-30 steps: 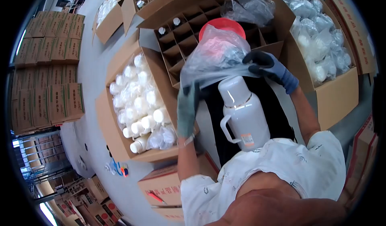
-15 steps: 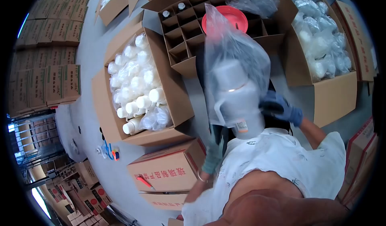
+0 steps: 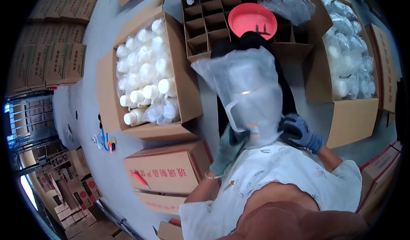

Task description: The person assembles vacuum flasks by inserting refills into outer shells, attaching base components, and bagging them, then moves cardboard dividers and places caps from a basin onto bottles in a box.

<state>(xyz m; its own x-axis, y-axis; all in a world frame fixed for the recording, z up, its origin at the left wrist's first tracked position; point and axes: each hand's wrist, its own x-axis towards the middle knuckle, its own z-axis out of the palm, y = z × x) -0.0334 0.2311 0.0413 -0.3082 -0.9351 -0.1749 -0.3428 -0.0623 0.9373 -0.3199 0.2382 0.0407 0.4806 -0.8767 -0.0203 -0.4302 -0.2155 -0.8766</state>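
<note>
The bagged jug (image 3: 261,107) is probably stiff, slippery, breakable (best held at the near end); left hand (image 3: 228,150) and right hand (image 3: 300,132) flank it, finger closure unclear.

Head-worn camera, looking forward and down, close above hands (image 3: 230,148) (image 3: 300,133).

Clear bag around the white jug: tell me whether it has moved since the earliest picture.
Yes: the bag has moved away from the red basin, toward the white shirt, over the jug.
</note>
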